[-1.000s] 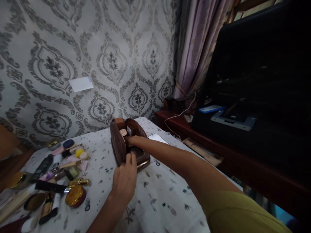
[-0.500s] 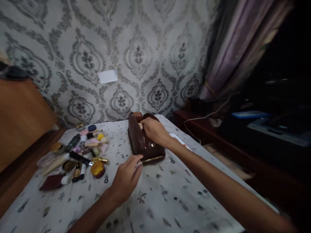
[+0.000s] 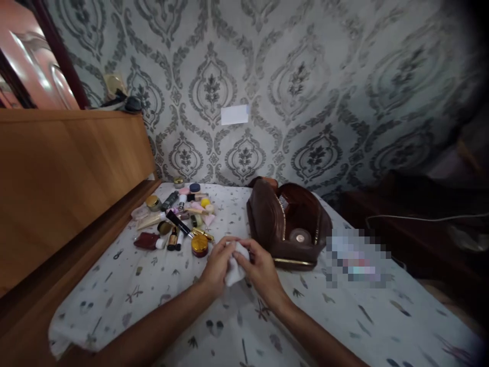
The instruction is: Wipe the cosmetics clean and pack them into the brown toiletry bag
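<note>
Both hands meet over the bed in front of the bag, closed on a crumpled white cloth (image 3: pixel 236 265). The left side of the cloth is in my left hand (image 3: pixel 217 265), and my right hand (image 3: pixel 263 270) presses it with thumb and fingers. Whether anything is wrapped inside it is hidden. Just beyond my right hand a brown toiletry bag (image 3: pixel 267 219) stands unzipped, its mouth gaping. A round lidded item (image 3: pixel 300 237) shows inside. To the left of my hands sits a jar with a gold lid (image 3: pixel 199 244), not touched.
Several cosmetics lie in a cluster at the left, among them a dark red bottle (image 3: pixel 147 240) and a black-handled brush (image 3: pixel 179 223). A wooden headboard (image 3: pixel 69 168) borders the left side. A blurred-out flat item (image 3: pixel 355 260) lies right of the bag. A patterned sheet (image 3: pixel 126 290) covers the bed.
My right hand has come out of the bag and joined my left hand; both now hold the white cloth. The bag's mouth is wider open, and the view has swung left.
</note>
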A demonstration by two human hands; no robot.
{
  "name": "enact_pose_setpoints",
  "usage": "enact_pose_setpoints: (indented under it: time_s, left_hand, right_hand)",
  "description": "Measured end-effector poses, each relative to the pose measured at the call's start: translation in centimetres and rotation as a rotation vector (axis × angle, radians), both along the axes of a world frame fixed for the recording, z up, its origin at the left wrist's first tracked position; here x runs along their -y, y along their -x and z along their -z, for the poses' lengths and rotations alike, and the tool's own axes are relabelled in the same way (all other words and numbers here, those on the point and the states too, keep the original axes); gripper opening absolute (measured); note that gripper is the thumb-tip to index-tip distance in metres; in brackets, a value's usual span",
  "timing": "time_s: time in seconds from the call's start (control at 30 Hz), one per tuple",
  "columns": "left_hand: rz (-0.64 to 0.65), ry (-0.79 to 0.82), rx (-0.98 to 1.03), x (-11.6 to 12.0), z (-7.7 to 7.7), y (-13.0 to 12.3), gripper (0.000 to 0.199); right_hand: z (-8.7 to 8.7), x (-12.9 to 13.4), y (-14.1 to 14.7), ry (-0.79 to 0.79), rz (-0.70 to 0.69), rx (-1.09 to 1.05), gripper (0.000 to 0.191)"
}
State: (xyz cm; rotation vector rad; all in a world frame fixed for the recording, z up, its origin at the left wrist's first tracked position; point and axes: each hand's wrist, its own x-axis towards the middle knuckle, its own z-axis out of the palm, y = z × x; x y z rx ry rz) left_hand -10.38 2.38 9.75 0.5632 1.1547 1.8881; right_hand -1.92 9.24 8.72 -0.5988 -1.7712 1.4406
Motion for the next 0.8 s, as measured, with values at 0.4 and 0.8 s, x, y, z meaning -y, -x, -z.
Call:
enact_pose_setpoints:
  time_s: [0.4, 0.8]
  left_hand:
    - [0.034, 0.039, -0.313, 1.3, 3.6, 3.0, 0.033]
    - [0.132, 0.001, -0.472, 2.6, 1.0, 2.9, 0.009]
  right_hand:
    - [3.8, 0.9, 1.4, 0.518, -0.103, -0.173, 0.040]
    - [2.5, 1.7, 0.7, 0.576, -0.147, -0.162, 0.042]
